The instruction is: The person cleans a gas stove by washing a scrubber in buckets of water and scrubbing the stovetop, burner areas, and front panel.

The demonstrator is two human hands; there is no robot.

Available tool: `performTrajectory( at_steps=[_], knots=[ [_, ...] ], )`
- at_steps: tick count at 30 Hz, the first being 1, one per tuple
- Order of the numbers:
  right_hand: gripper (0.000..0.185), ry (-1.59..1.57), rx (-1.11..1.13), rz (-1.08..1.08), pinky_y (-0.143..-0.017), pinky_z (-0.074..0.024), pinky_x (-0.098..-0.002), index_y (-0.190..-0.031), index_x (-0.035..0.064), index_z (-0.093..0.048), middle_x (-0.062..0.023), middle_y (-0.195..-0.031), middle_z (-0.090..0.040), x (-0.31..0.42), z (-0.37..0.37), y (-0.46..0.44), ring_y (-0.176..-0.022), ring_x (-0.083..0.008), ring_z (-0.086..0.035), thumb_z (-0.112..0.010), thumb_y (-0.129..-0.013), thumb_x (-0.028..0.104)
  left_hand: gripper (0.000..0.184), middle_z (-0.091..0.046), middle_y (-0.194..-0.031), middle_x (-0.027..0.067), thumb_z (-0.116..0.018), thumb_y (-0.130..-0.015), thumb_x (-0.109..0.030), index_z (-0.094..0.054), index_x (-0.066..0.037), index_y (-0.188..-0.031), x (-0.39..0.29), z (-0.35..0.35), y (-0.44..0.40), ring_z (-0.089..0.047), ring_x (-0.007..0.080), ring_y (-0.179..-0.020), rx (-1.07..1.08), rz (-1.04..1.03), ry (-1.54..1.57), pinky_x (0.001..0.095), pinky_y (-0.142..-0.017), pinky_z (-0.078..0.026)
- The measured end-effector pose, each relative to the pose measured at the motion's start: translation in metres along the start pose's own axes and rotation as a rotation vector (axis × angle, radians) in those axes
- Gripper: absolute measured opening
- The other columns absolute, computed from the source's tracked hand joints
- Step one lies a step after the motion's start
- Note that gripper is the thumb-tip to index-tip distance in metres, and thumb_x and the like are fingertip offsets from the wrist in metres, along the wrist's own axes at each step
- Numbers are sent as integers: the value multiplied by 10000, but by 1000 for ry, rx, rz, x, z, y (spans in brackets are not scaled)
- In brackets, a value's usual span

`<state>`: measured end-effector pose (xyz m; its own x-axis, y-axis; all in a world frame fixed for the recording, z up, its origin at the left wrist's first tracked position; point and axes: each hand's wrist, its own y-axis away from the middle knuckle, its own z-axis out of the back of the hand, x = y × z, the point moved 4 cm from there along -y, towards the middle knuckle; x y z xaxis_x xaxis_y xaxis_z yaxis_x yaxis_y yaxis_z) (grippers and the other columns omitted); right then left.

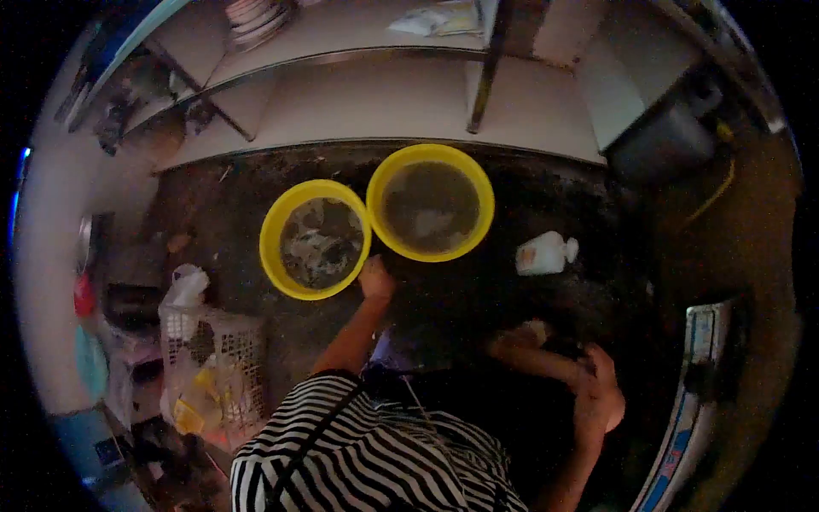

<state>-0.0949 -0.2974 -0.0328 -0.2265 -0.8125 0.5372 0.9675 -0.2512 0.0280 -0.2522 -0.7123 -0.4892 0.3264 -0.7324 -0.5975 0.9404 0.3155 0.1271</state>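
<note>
Two yellow basins stand side by side on the dark floor, their rims touching. The left basin [269, 247] holds murky water with pale froth or soaked matter in it. The right basin [488, 200] holds greyish, cloudy water. My left hand [376, 278] is closed at the near right rim of the left basin; its fingertips are partly hidden. My right hand [601, 391] is lower right, with bent fingers around the end of a long brownish object [537, 355]. That object is dim and blurred, and I cannot make out its kind.
A white bottle [541, 255] lies on the floor right of the basins. A pale plastic basket [213, 341] with mixed items stands at left. Shelving [358, 94] runs along the back. A dark container [664, 145] is at the back right, a metal-edged strip [695, 375] at right.
</note>
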Motion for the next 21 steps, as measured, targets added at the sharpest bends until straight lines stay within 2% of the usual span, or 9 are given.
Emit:
performTrajectory(
  at_steps=[1,2,5,8,11,14,17,21],
  knots=[
    [352,-24,-1,24,-951,-414,-336,-1171,13,-539,-156,-1215,-547,1,-3,0,-1112,-277,-539,-542,-820,-5,466,-562,-1147,163,-625,-749,-124,-490,-44,-1187,28,20,4,-530,369,-1074,-15,140,-51,476,-879,-438],
    [352,7,-1,56,-944,-419,-332,-1170,11,-539,-155,-1208,-550,5,-5,0,-1104,-275,-544,-545,-818,-8,514,-553,-1184,159,-627,-753,-139,-464,-54,-1232,16,72,20,-510,362,-1127,91,301,-321,478,-927,-415],
    [352,73,-5,127,-923,-432,-323,-1163,8,-542,-155,-1193,-558,14,-5,-2,-1081,-275,-555,-551,-813,-21,594,-532,-1240,156,-618,-764,-163,-402,-76,-1311,44,104,57,-450,327,-1219,40,149,-568,473,-1024,-333],
    [348,68,-5,163,-909,-439,-321,-1155,5,-548,-159,-1185,-559,21,-9,-2,-1065,-277,-559,-551,-810,-39,617,-503,-1292,153,-605,-770,-180,-387,-77,-1338,41,119,48,-395,301,-1279,325,134,-593,475,-1073,-263],
    [333,66,11,178,-899,-443,-319,-1151,-1,-550,-166,-1177,-560,27,-13,-4,-1051,-271,-563,-543,-821,-44,591,-513,-1276,153,-595,-767,-169,-403,-80,-1318,49,106,34,-426,292,-1254,402,201,-587,455,-1044,-314],
    [309,56,30,182,-886,-449,-319,-1148,-11,-549,-168,-1171,-558,39,-15,-8,-1033,-261,-568,-535,-840,-30,504,-543,-1234,147,-605,-757,-181,-490,-87,-1239,43,110,31,-491,297,-1189,464,211,-543,436,-1003,-364],
    [298,40,22,204,-878,-453,-320,-1147,-14,-547,-164,-1167,-557,50,-19,-8,-1016,-258,-572,-531,-849,-17,366,-604,-1129,138,-617,-745,-195,-595,-93,-1096,46,110,27,-583,310,-1055,434,191,-521,428,-907,-448],
    [293,25,40,199,-879,-452,-325,-1145,-5,-552,-164,-1167,-556,51,-23,-8,-1015,-261,-573,-530,-852,-4,308,-649,-1018,148,-610,-728,-234,-653,-86,-995,43,103,36,-633,317,-943,451,182,-415,431,-814,-501]
  ],
)
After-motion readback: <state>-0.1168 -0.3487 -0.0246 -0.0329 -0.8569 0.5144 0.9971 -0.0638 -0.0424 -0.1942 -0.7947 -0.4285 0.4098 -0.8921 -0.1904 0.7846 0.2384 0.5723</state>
